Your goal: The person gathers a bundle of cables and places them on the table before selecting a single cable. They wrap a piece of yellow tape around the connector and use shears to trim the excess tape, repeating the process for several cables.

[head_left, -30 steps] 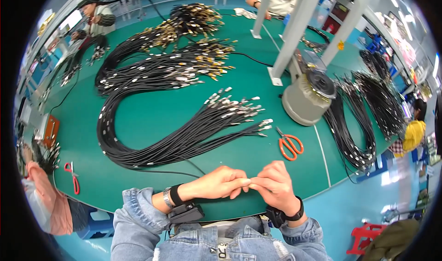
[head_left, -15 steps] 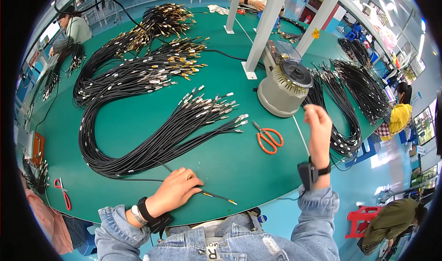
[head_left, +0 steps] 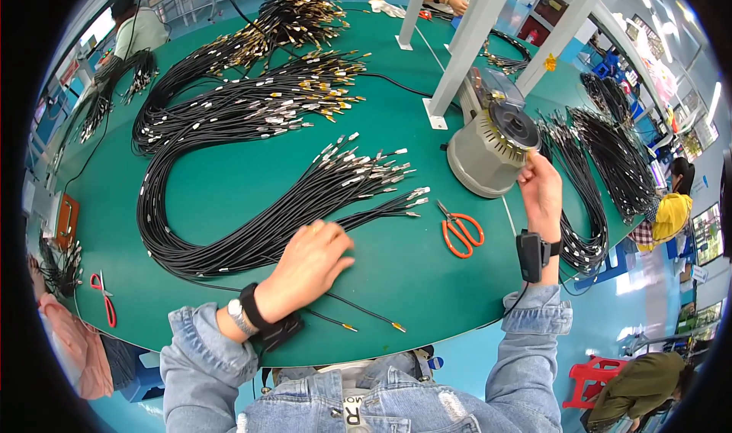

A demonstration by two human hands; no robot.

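My left hand [head_left: 311, 261] is over the near edge of a long curved bundle of black cables [head_left: 229, 256], fingers stretched and thumb apart, slightly blurred. Two single black cables [head_left: 358, 308] with gold-coloured ends come out below that hand and lie on the green table. At the right, my right hand [head_left: 541, 185] has its fingertips pinched at the rim of a grey round machine [head_left: 476, 162]. Small yellowish pieces ring the machine's black top disc [head_left: 515, 124]. What sits between those fingertips is too small to make out.
Orange-handled scissors [head_left: 461, 231] lie left of my right hand, red-handled scissors [head_left: 105, 299] at the far left. More cable bundles [head_left: 252, 101] cover the back left of the table [head_left: 396, 273]; others [head_left: 583, 219] lie right. Grey metal posts [head_left: 465, 59] rise behind the machine. Several people sit around.
My left hand has lifted off the single cable and moved up to the bundle; a second loose end now shows. My right hand has reached the machine's rim. The view has shifted slightly.
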